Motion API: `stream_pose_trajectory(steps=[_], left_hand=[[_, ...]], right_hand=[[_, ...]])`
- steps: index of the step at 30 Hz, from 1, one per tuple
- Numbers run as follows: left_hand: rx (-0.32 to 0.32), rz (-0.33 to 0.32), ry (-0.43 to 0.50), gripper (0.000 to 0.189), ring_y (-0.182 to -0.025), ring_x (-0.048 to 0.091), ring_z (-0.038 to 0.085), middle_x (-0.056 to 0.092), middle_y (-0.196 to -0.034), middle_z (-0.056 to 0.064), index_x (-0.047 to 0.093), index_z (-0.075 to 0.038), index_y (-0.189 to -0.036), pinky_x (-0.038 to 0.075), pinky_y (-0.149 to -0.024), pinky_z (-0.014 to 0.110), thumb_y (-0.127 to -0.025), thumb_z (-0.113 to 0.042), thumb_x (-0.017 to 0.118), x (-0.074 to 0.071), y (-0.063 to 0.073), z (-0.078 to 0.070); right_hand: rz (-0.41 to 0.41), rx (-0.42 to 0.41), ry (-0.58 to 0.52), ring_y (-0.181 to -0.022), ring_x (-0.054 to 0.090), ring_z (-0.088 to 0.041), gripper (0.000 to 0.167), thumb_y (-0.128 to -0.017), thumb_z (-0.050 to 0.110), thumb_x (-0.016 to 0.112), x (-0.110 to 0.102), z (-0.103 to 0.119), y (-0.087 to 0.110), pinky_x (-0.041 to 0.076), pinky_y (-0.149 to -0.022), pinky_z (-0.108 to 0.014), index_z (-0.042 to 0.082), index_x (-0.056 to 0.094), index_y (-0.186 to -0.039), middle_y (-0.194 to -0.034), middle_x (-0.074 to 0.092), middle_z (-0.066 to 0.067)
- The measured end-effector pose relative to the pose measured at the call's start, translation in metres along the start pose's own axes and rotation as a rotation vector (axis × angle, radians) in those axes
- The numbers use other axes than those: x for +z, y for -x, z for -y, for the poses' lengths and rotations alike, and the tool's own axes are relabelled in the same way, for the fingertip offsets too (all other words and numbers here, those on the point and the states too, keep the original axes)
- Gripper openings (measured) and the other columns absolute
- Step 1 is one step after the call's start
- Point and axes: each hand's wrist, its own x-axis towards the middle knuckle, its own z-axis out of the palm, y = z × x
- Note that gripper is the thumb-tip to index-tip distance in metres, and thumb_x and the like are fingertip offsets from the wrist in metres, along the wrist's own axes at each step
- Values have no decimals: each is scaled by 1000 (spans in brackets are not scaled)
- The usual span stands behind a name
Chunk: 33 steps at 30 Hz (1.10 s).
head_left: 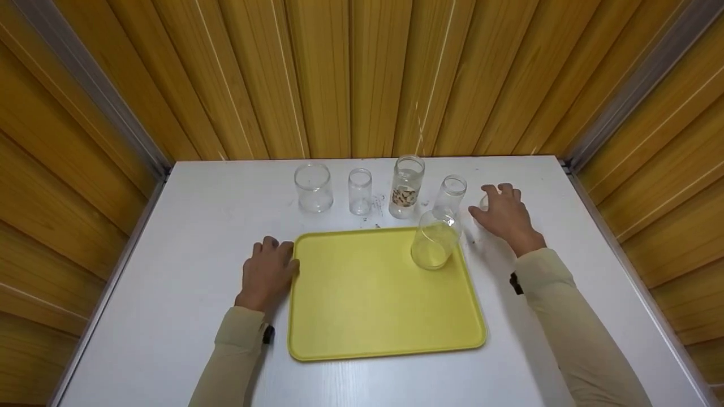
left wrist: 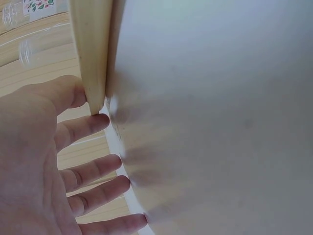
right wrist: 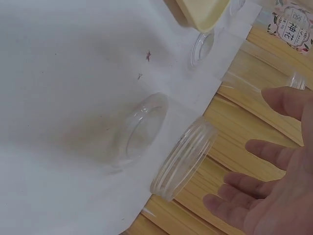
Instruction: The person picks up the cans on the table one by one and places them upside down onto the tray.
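Observation:
My left hand (head_left: 266,274) is at the left edge of a yellow tray (head_left: 362,299) near its far corner. In the left wrist view the thumb and index fingertip touch the tray's rim (left wrist: 92,54), while the other fingers rest spread on the table. My right hand (head_left: 505,217) reaches over a short clear jar (right wrist: 183,159), mostly hidden behind it in the head view. The right wrist view shows that jar upright with a threaded mouth, and the spread fingers apart from it. A wide clear jar (head_left: 432,251) stands on the tray's far right corner.
Behind the tray stand a wide clear jar (head_left: 314,195), a small slim jar (head_left: 360,195), a tall jar with a patterned label (head_left: 405,195) and another slim jar (head_left: 452,189). Wood-patterned walls (head_left: 373,73) close in the white table (head_left: 169,243) at the back and sides.

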Motion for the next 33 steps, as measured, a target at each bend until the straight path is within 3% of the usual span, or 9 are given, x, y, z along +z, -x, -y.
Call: stream_pose_trajectory(steps=[17,33], left_hand=[[-1,17,-20,43,-108,54,42,57,-126,23,69,-8,-136,55,-72,57,-101,-31,60,0,-2,1],[-14,24,-14,43,-109,53,41,57,-127,23,69,-8,-137,54,-75,57,-102,-32,62,1,-2,1]], right_hand=[[61,83,-40,-141,26,-61,73,-102,36,57,-6,-29,-12,36,-106,-74,-11,37,-155,-153,26,-46],[127,117,-56,-142,22,-61,78,-103,39,56,-6,-31,-16,36,-107,-74,-9,30,-159,-154,22,-46]])
